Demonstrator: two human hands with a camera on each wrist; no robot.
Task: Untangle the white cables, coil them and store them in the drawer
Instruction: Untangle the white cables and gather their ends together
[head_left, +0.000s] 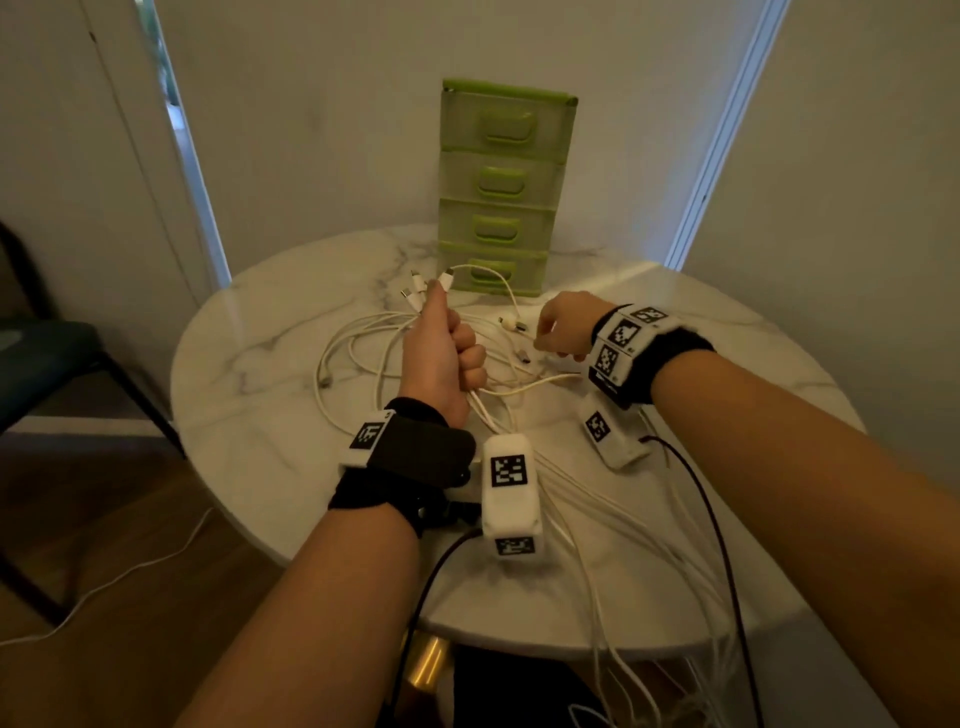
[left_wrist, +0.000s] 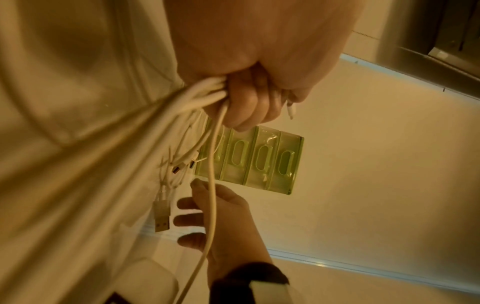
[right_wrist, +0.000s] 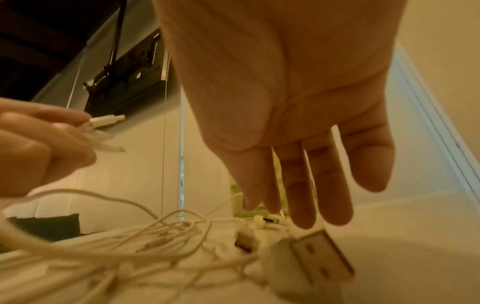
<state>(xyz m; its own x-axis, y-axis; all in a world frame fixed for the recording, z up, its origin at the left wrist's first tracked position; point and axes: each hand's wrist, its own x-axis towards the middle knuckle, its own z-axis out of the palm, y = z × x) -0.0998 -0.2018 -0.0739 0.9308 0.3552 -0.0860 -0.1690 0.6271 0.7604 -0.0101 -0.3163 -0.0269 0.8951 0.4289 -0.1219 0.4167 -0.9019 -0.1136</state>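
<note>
A dark chair (head_left: 57, 353) stands left of the green drawer unit (head_left: 501, 192), off the round marble bench (head_left: 249, 395), and one thin white lead (head_left: 130, 571) trails on the wooden floor below it. The white cables (head_left: 358, 358) are slim, cream-white and looped over one another in a loose tangle on the bench, just in front of the drawer unit and reaching to its left; how many there are cannot be counted, since the strands cross and some run off the near edge of the bench. Several plug ends show: small white ones near the base of the drawer unit and at least two flat metal plugs (left_wrist: 163, 218) to its front right.

The left hand (head_left: 441, 364) is raised in front of the drawer unit, its fingers (left_wrist: 244, 107) curled tight around a bundle of the cables, with small white connectors (head_left: 445, 280) sticking up past the thumb. The strands hang down from the fist toward the near edge.

The drawer unit has four drawers, all closed, each with a green handle recess, and stands at the back of the bench against the wall.

The right hand (head_left: 563, 325) is low over the bench, in front of the drawer unit and to its right, palm down. Its fingers (right_wrist: 298, 185) are straight and slightly spread, holding nothing, their tips just above the nearest flat plug (right_wrist: 319, 259). Each wrist carries a black strap.
</note>
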